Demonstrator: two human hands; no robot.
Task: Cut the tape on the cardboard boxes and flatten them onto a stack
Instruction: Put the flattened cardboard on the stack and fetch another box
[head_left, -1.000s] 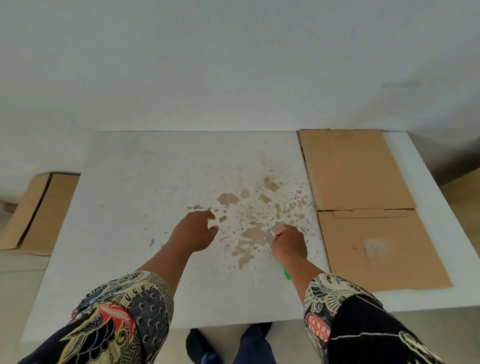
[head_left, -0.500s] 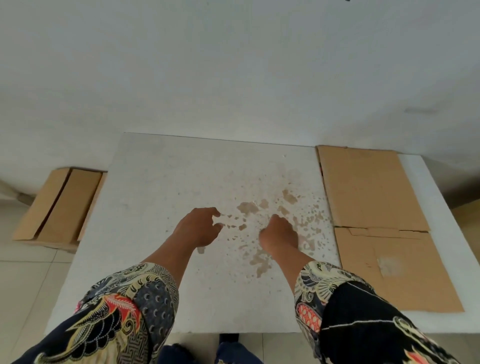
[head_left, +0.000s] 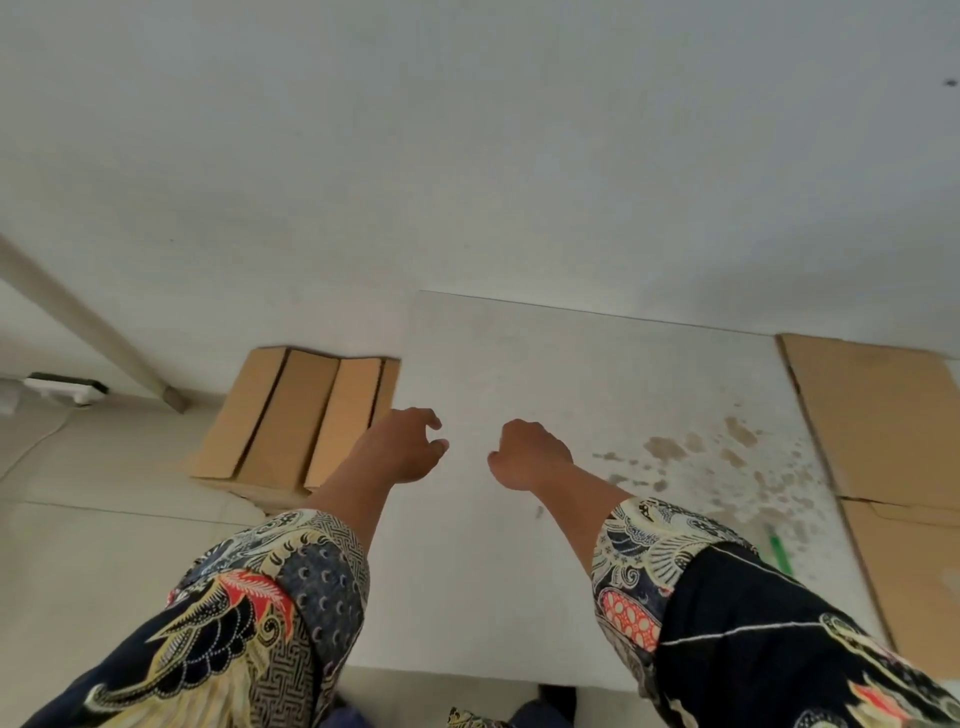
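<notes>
Head view: left hand (head_left: 402, 449) reaches out over the table's left edge, fingers loosely curled, thumb and forefinger apart, nothing in it. Right hand (head_left: 530, 454) hangs over the table (head_left: 498, 374) just beside the left, fingers curled under into a loose fist; back of hand faces the camera, so whether anything sits in the palm cannot be told, nothing sticks out. Hands apart, not touching each other. Both forearms bare, patterned sleeves (head_left: 291, 582) from the elbow down.

Boxes (head_left: 306, 421) stand on the floor left of the table, against its left edge, brown cardboard, several side by side, dark gaps between them; the left hand is above their right side, contact not clear. Flat cardboard (head_left: 872, 415) lies on the table's right part, running off frame right, a seam across it lower down.

Green cutter (head_left: 779, 553) lies on the table near the flat cardboard, just right of the right sleeve, partly hidden by it, well apart from both hands. Brown stains (head_left: 665, 449) spot the white tabletop between right hand and flat cardboard. White wall behind. White power strip (head_left: 62, 387) on the floor far left by a slanting pole (head_left: 88, 322). Dark shoe (head_left: 556, 699) below the table's near edge.
</notes>
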